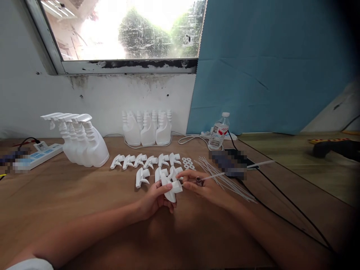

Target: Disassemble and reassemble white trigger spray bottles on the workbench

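My left hand is closed around a white trigger spray head, its round collar facing right. Between the fingers of my right hand is a thin translucent dip tube, with its near end at the collar and its long end pointing up to the right. Whether the tube's tip sits inside the collar I cannot tell. Just beyond my hands, several more spray heads lie in two rows. Small white ring gaskets lie to their right, and a bundle of loose tubes spreads beside my right hand.
White bottles with spray heads stand at the left, and bare white bottles against the wall. A water bottle, phones and black cables are on the right. A power strip lies far left.
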Tool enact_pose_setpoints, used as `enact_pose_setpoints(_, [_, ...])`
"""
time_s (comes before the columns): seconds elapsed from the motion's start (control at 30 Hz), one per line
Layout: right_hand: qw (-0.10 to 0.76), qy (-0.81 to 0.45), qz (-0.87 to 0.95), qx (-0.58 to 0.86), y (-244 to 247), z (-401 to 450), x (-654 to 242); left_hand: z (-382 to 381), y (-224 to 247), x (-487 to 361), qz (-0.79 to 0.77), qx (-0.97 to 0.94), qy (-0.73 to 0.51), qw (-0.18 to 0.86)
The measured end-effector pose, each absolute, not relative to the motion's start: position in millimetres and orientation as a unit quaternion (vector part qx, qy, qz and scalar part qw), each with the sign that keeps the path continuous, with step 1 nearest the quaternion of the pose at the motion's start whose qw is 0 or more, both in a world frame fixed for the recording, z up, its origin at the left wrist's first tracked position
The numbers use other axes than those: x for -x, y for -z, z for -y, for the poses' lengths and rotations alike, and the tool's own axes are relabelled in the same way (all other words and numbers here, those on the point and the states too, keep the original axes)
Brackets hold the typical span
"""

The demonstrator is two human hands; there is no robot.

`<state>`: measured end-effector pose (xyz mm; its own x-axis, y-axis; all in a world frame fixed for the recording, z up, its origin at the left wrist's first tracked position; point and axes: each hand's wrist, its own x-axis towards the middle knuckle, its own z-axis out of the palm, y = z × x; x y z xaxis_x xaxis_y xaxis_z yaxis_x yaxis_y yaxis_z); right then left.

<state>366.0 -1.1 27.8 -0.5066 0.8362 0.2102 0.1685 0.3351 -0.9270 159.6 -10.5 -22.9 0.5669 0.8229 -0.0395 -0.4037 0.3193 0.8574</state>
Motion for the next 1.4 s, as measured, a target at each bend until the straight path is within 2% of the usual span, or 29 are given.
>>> enact_pose_setpoints(0.07, [0.357,-0.482,0.718,0.353,-26,-2,-370,11,21,-159,-0.242,-0.426,-0.394,0.777])
enact_pose_setpoints(0.23, [0.305,-0.626,0.658,0.287,-28,-4,-378,14,20,-156,-0.204,-0.445,-0.375,0.788])
enact_pose_setpoints(0.33, [0.284,-0.645,0.659,0.264,-30,-3,-378,15,21,-153,-0.188,-0.436,-0.374,0.797])
enact_pose_setpoints(0.4, [0.301,-0.645,0.655,0.253,-27,-3,-376,16,22,-151,-0.188,-0.429,-0.358,0.808])
enact_pose_setpoints(0.53, [0.367,-0.633,0.633,0.255,-23,0,-368,20,17,-153,-0.209,-0.424,-0.353,0.808])
enact_pose_setpoints(0.77, [0.501,-0.497,0.642,0.298,-52,26,-359,35,-10,-168,-0.156,-0.42,-0.367,0.815])
enact_pose_setpoints(0.83, [0.584,-0.472,0.591,0.296,-69,29,-370,41,-7,-167,-0.141,-0.42,-0.359,0.821])
enact_pose_setpoints(0.87, [0.652,-0.438,0.545,0.294,-78,28,-380,44,-3,-165,-0.137,-0.421,-0.348,0.826])
enact_pose_setpoints(0.93, [0.765,-0.323,0.481,0.283,-92,23,-406,50,6,-158,-0.134,-0.431,-0.312,0.836])
enact_pose_setpoints(0.97, [0.768,-0.266,0.489,0.315,-96,20,-419,52,10,-153,-0.138,-0.438,-0.292,0.839])
enact_pose_setpoints(1.0, [0.71,-0.256,0.53,0.386,-97,16,-432,52,13,-149,-0.145,-0.445,-0.278,0.839])
enact_pose_setpoints(1.1, [0.449,-0.209,0.614,0.614,-83,8,-459,47,16,-138,-0.159,-0.465,-0.278,0.825])
enact_pose_setpoints(1.17, [0.308,-0.151,0.639,0.689,-65,3,-469,41,15,-133,-0.163,-0.464,-0.292,0.82])
enact_pose_setpoints(1.23, [0.202,-0.124,0.654,0.718,-45,-2,-476,34,14,-129,-0.169,-0.456,-0.3,0.821])
enact_pose_setpoints(1.33, [0.119,-0.114,0.66,0.733,-23,-10,-486,28,17,-124,-0.172,-0.44,-0.303,0.828])
enact_pose_setpoints(1.4, [0.14,-0.087,0.665,0.729,-19,-12,-489,27,18,-122,-0.166,-0.425,-0.312,0.833])
